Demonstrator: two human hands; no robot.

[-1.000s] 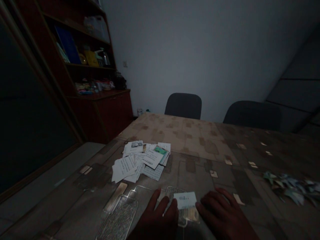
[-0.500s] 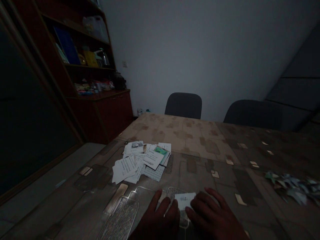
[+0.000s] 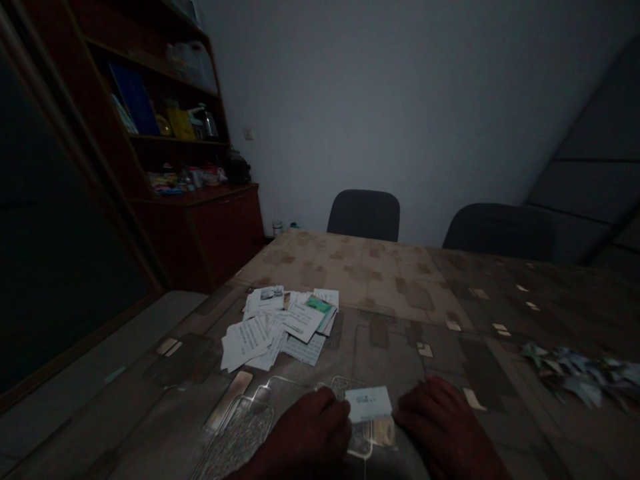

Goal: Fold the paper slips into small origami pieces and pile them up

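In dim light a small white card [image 3: 369,403] lies near the table's front edge, between my two hands. My left hand [image 3: 310,430] rests at its left edge with the fingers curled in toward it. On the card's right side sits my right hand [image 3: 440,427], fingers bent and touching the edge. Both hands pinch the card from either side. Under the card lies a clear plastic sleeve [image 3: 373,433]. A loose pile of printed paper cards [image 3: 280,323] sits farther back on the left.
The patterned table [image 3: 400,280] fills the view. A heap of cut paper scraps [image 3: 575,373] lies at the right. Glittery clear cases [image 3: 240,433] lie at the front left. Two dark chairs [image 3: 364,213] stand behind, and a wooden shelf cabinet [image 3: 185,167] at the left.
My left fingers have curled in from stretched out. My right hand moved in over the card, then drew back to its right edge. The card stays between them.
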